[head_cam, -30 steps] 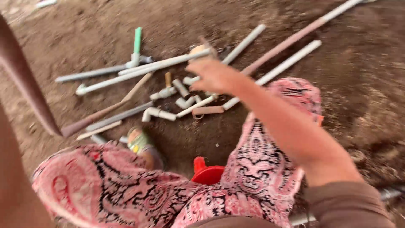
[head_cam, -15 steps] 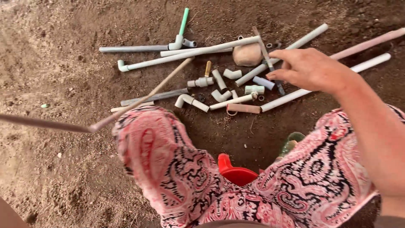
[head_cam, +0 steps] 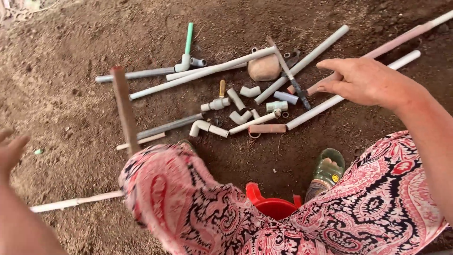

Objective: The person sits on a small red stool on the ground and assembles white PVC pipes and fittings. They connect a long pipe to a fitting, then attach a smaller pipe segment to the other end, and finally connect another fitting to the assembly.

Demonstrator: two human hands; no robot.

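Head view — right hand (head_cam: 363, 82) hovers, fingers spread, holding nothing, over pipes (head_cam: 302, 61)
Left hand (head_cam: 12, 148) open too — a careless reach could scatter the elbow fittings (head_cam: 238, 115) across the dirt

I see the pipe pieces scattered on the dirt ground (head_cam: 71, 42), ahead of my knees. My right hand (head_cam: 365, 82) hovers over the right end of the scatter, above two long pipes (head_cam: 358, 87) running up to the right. A stone (head_cam: 264, 68) lies left of that hand, elbow fittings (head_cam: 240, 115) just before it. A stick (head_cam: 125, 111) stands left of the fittings. My left hand (head_cam: 9, 151) is at the far left edge, well apart. A sandalled foot (head_cam: 328, 170) rests below the right hand, a stool (head_cam: 271, 205) between my knees.
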